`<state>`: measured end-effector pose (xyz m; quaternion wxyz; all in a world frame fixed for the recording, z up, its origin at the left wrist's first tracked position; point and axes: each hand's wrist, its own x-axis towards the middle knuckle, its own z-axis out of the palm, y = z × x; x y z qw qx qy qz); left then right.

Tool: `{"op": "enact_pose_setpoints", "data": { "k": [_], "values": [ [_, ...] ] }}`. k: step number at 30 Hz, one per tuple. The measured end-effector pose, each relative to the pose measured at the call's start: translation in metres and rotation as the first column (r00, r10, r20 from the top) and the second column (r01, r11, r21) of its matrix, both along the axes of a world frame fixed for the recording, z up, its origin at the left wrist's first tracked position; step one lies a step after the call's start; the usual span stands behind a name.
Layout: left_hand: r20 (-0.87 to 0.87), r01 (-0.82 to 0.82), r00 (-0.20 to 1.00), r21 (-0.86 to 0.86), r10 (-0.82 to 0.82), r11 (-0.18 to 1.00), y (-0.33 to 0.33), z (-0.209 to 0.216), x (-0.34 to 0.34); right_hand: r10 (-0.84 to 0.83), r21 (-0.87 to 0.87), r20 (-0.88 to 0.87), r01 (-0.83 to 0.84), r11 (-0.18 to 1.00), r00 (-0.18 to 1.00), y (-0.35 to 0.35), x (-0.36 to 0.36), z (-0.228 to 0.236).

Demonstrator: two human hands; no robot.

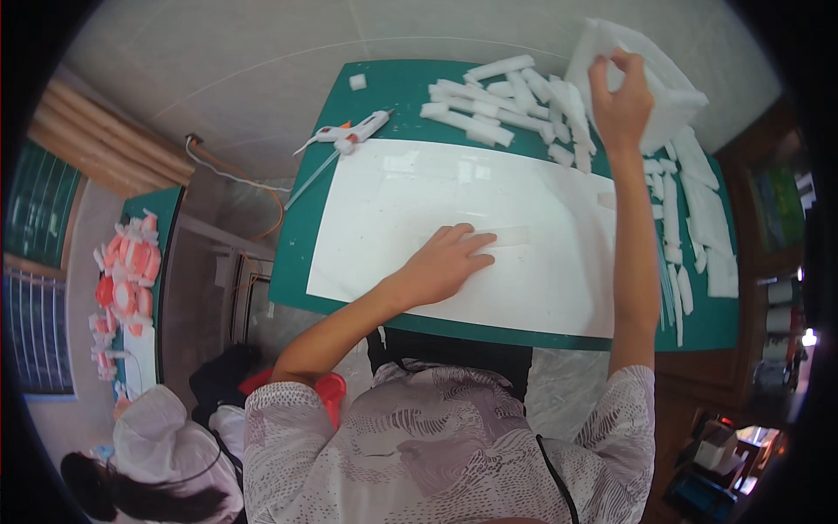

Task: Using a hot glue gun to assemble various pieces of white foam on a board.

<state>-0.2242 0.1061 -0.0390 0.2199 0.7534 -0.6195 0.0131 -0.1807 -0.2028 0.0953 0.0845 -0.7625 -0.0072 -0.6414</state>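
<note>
A short-sleeved shirt at six o'clock: pale grey with mauve patches, dark wavy lines and dotted rows. Its loose sleeves sit at seven and between four and five o'clock. A thin black strap runs at five o'clock; the legwear is black.

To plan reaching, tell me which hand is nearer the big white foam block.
Right: the right hand is at the foam block; the left hand is over the white board, well apart from it.
</note>
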Motion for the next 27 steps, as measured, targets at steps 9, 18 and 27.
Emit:
{"op": "enact_pose_setpoints", "data": {
  "k": [9,18,27],
  "values": [
    [-0.238,0.146,0.96,-0.021,-0.147,0.989,0.005,0.012,0.025,0.122,0.115,-0.09,-0.111,0.987,0.988,-0.012,-0.008,0.017],
    [-0.331,0.012,0.943,-0.077,-0.037,0.997,0.046,0.041,0.052,-0.003,0.044,-0.68,0.045,0.998,0.733,0.001,-0.099,0.023],
    [0.068,-0.405,0.909,-0.091,0.411,0.91,0.124,0.039,0.22,0.205,0.215,-0.877,-0.027,0.976,0.434,0.018,-0.166,-0.074]
  ]
}}
